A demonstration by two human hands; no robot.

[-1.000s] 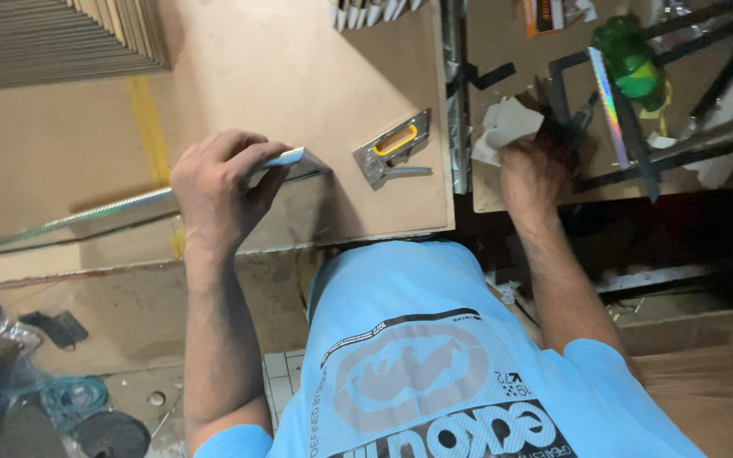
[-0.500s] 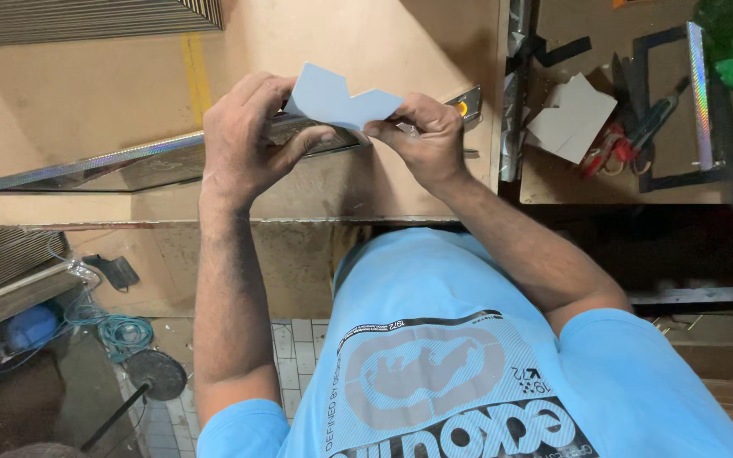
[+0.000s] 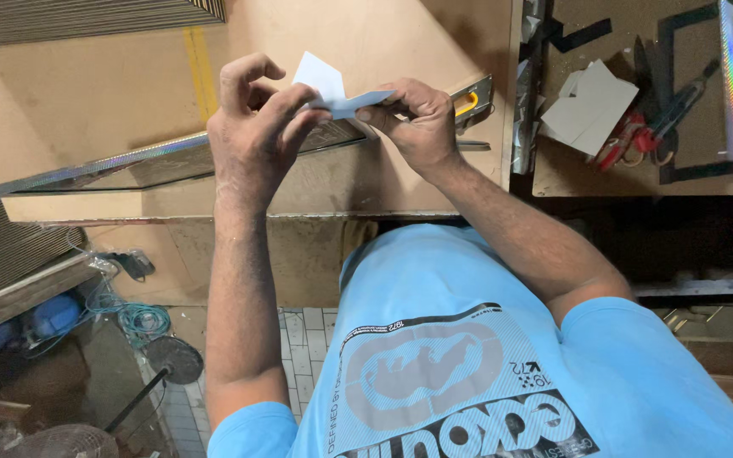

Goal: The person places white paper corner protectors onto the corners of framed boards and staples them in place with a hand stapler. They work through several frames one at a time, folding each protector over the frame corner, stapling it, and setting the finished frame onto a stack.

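Small pale card held in the air above the surface, left hand and right hand each with a pinching grip on one end; judged risk: a slack pinch drops it onto the long shiny strip below or creases it.

Paper piece: held between left hand and right hand, above the workbench. Long metal strip: on the bench under the grip, running out to its left; stapler: on the bench just right of the grip. Further right, on a second board: stack of paper pieces, with scissors just beyond it.
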